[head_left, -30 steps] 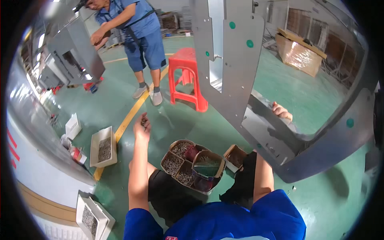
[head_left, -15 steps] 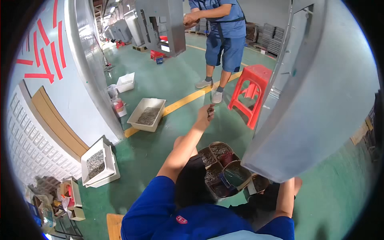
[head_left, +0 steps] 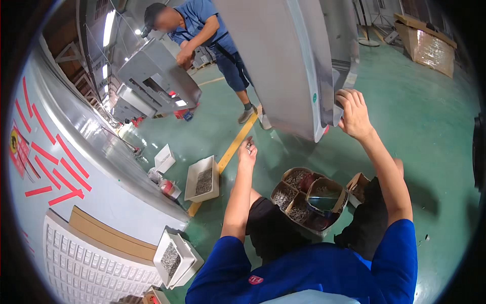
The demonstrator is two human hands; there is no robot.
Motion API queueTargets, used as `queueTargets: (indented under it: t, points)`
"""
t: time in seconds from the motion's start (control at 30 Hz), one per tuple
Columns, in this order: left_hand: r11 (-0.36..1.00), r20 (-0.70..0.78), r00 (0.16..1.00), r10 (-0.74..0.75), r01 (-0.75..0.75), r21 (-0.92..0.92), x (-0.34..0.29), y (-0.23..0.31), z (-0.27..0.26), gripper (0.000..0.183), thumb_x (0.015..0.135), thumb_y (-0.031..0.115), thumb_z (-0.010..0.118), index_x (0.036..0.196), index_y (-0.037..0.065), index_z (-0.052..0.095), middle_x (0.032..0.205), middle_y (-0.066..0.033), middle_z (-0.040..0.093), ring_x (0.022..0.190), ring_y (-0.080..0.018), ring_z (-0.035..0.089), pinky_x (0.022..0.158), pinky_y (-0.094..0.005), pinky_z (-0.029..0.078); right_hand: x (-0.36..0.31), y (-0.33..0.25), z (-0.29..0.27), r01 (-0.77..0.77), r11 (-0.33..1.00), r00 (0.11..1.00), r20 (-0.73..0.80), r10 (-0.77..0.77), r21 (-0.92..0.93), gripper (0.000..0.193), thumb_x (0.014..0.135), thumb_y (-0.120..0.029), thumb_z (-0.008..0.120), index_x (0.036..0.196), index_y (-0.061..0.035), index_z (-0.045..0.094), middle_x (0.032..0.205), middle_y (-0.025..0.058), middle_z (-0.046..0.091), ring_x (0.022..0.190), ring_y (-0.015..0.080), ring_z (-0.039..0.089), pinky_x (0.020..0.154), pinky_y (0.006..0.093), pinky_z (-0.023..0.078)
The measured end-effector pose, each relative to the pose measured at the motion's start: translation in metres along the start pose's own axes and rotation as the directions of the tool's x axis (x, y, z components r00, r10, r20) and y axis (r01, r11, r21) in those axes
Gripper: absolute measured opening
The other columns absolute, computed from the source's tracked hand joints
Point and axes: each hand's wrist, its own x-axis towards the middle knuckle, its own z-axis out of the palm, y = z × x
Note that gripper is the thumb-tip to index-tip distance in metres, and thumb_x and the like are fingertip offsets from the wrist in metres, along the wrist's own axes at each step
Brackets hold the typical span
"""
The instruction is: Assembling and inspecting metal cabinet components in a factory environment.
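Note:
My right hand (head_left: 355, 114) is closed on the side edge of a large grey sheet-metal housing (head_left: 276, 66), fingers curled over its bent flange. The housing hangs tilted in front of me, its lower corner above the floor. My left hand (head_left: 247, 152) is held out low, left of the housing, fingers curled around a few small shiny metal parts; their exact kind is too small to tell. Between my knees stands a round divided bin (head_left: 324, 230) with several compartments of small metal parts. A clear-looking container (head_left: 326, 194) sits in one of its compartments.
White tubs of small metal parts stand left, one (head_left: 215, 190) by the yellow floor line (head_left: 235, 144), another (head_left: 190, 268) nearer. A small cardboard box (head_left: 357, 187) is by my right knee. A co-worker (head_left: 207, 30) handles another grey housing (head_left: 157, 76). A wrapped carton (head_left: 428, 48) stands far right.
The grey housing has swung left and tilted, now covering the red stool. My right hand, hidden behind it before, now shows on its edge. My left hand still holds small parts; my view has tilted.

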Motion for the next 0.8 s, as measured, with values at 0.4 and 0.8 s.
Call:
queueTargets:
  t: [0.4,0.8]
  points:
    - [1.000,0.004,1.000,0.026,-0.026,0.002,0.001,0.007,-0.011,0.019,0.084,0.010,0.048,0.096,-0.004,0.054,0.067,-0.0041,0.046,0.046,-0.0097,0.037,0.035,-0.0195,0.024,-0.063,0.070,-0.043,-0.405,0.894,0.914,-0.102,0.393,-0.190,0.055,0.062,0.012,0.051,0.116,0.0046,0.043,0.115,0.0210,0.049,0.110,0.0384,0.046,0.093,0.0431,0.037]
    - [0.999,-0.041,0.998,0.053,-0.053,0.009,-0.019,0.008,0.019,0.013,0.083,0.010,0.050,0.090,0.001,0.057,0.067,-0.0024,0.048,0.047,-0.0070,0.036,0.038,-0.0196,0.026,-0.232,0.129,-0.189,-0.799,0.540,0.599,-0.266,0.756,-0.264,0.041,0.075,-0.001,0.052,0.116,0.0013,0.049,0.113,0.0178,0.054,0.102,0.0313,0.053,0.087,0.0390,0.043]
